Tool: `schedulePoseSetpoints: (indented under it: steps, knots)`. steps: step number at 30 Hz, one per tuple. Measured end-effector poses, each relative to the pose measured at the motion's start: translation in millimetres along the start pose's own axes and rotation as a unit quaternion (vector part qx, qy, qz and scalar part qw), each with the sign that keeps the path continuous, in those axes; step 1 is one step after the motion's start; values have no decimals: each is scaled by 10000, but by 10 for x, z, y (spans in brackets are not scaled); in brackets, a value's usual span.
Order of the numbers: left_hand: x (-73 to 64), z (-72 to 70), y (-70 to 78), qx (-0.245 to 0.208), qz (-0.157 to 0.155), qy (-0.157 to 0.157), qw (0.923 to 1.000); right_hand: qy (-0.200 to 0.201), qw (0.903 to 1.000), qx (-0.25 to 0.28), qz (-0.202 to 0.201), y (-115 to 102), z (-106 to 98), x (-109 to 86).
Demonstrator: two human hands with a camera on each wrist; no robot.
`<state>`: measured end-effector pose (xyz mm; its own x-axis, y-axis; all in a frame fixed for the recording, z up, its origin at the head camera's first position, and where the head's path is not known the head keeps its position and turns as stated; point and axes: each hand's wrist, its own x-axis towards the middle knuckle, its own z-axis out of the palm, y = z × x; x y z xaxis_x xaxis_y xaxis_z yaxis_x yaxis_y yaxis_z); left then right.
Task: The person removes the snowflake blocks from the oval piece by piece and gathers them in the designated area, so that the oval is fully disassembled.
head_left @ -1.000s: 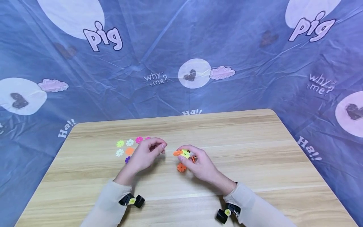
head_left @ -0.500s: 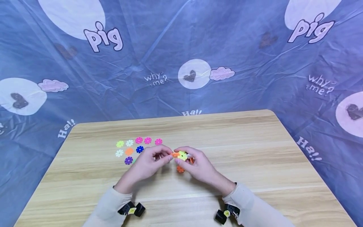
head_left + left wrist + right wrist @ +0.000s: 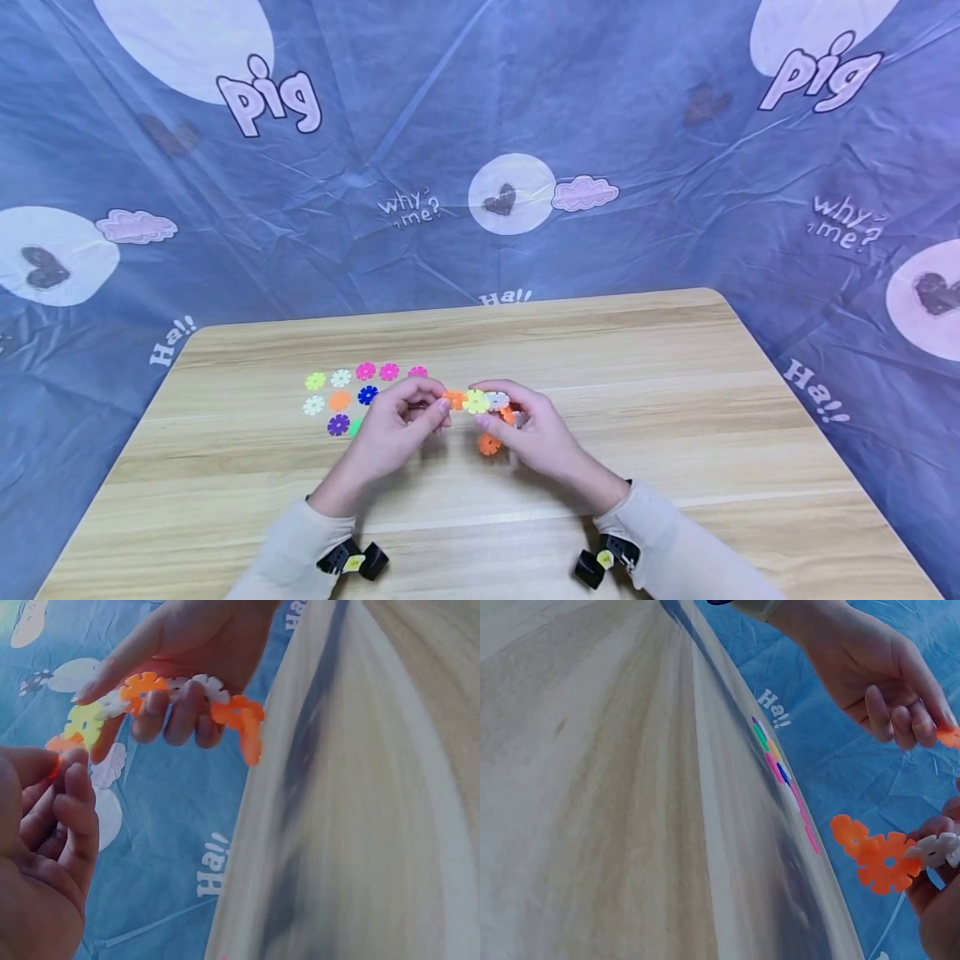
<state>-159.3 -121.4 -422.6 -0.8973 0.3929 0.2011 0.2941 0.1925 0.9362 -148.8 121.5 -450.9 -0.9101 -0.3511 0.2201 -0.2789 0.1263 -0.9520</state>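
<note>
A chain of interlocking snowflake discs in orange, yellow and white [image 3: 475,402] is held up between both hands, above the table. My left hand [image 3: 401,421] pinches the orange disc [image 3: 454,400] at the chain's left end between thumb and fingertips. Farther along, my right hand [image 3: 538,429] grips the chain near its yellow and white discs, fingers curled behind it. In the left wrist view an orange disc [image 3: 142,691] shows between the right fingers and palm. The other end, with orange discs [image 3: 889,862], hangs free below the right hand in the right wrist view.
Loose snowflake discs lie flat at the left of the wooden table [image 3: 645,375]: yellow [image 3: 315,381], white [image 3: 341,378], pink [image 3: 366,371], orange [image 3: 340,401], blue [image 3: 367,395] and purple [image 3: 338,425]. A green one is partly hidden by the left hand. A printed blue cloth [image 3: 390,267] hangs behind.
My left hand has moved right, from beside the chain to its left end, and now pinches the orange disc there. The right hand has tilted the chain, showing more of its white disc.
</note>
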Motion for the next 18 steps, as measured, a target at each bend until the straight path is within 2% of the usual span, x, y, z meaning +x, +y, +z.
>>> schedulePoseSetpoints:
  steps: [5, 9, 14, 18]
  knots:
    - [-9, 74, -14, 157, 170, 70, 9997, 42, 10000, 89, 18, -32, 36, -1]
    - [-14, 129, 3, 167, 90, 212, 9996, 67, 9998, 151, 90, -64, 50, 0]
    - [-20, 171, 24, 9, -55, 589, 9982, 30, 9998, 159, 116, -69, 48, 2]
    - [-23, 175, 12, 312, 117, 648, 9973, 4, 9998, 145, 168, -60, 51, -7]
